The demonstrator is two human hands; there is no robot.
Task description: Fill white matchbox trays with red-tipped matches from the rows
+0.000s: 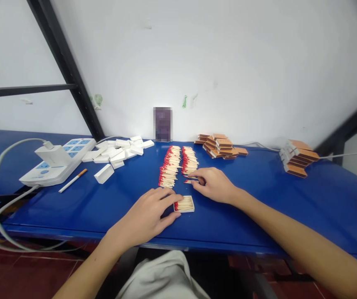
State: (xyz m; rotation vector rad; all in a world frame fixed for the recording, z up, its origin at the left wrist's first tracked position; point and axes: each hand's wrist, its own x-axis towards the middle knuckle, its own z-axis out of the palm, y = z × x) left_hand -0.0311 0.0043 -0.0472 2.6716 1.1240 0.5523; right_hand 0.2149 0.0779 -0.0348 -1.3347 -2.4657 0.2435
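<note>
My left hand (153, 211) grips the left end of a small white matchbox tray (193, 204) between thumb and fingers. Inside the tray lie red-tipped matches (185, 203), heads to the left. My right hand (212, 184) is closed in a pinch on a few matches (188, 181) at the near end of the right-hand match row (190, 160). Another long row of matches (169, 166) lies to its left, heads also leftward. How many matches the right fingers hold is hidden.
White inner trays (117, 151) lie scattered at the left, near a cigarette (73, 180) and a power strip (62, 162) with a plugged charger. Brown matchbox sleeves (223, 146) are piled back right; stacked matchboxes (299, 157) stand farther right. A blurred dark rectangle (163, 124) leans on the wall.
</note>
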